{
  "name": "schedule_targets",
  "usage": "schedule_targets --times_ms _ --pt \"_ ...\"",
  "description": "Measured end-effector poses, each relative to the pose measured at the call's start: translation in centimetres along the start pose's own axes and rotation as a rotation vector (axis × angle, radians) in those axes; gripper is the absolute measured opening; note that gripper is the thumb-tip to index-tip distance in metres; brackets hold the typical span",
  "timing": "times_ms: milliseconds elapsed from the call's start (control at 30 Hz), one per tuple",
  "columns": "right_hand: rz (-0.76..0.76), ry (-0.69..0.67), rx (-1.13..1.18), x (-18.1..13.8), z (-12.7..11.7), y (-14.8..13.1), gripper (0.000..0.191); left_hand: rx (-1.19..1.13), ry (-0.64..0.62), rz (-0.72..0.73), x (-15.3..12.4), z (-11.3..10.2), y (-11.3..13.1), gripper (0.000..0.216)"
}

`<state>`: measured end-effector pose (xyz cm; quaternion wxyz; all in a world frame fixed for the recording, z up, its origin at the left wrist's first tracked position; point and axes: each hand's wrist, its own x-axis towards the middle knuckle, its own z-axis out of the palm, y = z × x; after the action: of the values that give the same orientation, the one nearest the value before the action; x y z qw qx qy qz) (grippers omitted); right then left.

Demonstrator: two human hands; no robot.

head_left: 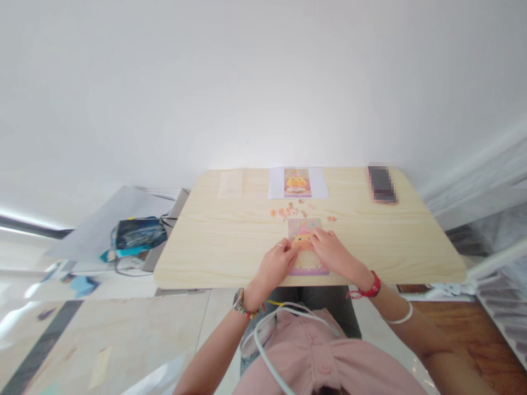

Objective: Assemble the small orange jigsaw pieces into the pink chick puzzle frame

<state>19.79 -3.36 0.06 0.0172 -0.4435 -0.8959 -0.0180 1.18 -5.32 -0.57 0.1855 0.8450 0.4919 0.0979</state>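
A partly assembled jigsaw puzzle (pixel 309 271) lies near the front edge of the table, with a yellow-orange figure and a purple lower border. Bare surface shows in its lower middle. At its left side rests my left hand (pixel 275 266), fingertips drawn together over the puzzle; whatever they may pinch is hidden. My right hand (pixel 334 253) lies across the right side, fingers extended and touching the puzzle, thumb apart. Just beyond the puzzle is a scatter of loose jigsaw pieces (pixel 287 212), and a joined bit (pixel 331 219) lies off to the right.
A white sheet with a printed picture (pixel 297 184) of the same figure lies at the back of the wooden table (pixel 197 241). A pale packet (pixel 231 184) is back left, a phone (pixel 382 185) back right. A dark bag (pixel 140 235) sits left of the table; a white cable (pixel 263 340) crosses my lap.
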Motion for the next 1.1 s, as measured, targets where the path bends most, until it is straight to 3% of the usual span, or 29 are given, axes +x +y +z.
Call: schedule_targets --times_ms 300,800,933,1100 --pt "0.048 -0.040 -0.006 0.1 -0.7 -0.4 0.016 0.094 -0.065 0.016 0.7 -0.4 1.0 0.026" --pt "0.059 0.185 0.082 -1.2 1.9 -0.5 0.019 0.171 -0.034 0.035 1.0 0.4 1.0 0.025" --pt "0.114 0.208 0.147 -1.6 1.4 1.2 0.018 0.099 -0.015 0.049 1.2 0.1 1.1 0.026" --pt "0.246 0.302 0.264 -1.2 0.7 4.7 0.020 0.030 0.122 -0.004 1.2 -0.6 -0.4 0.026"
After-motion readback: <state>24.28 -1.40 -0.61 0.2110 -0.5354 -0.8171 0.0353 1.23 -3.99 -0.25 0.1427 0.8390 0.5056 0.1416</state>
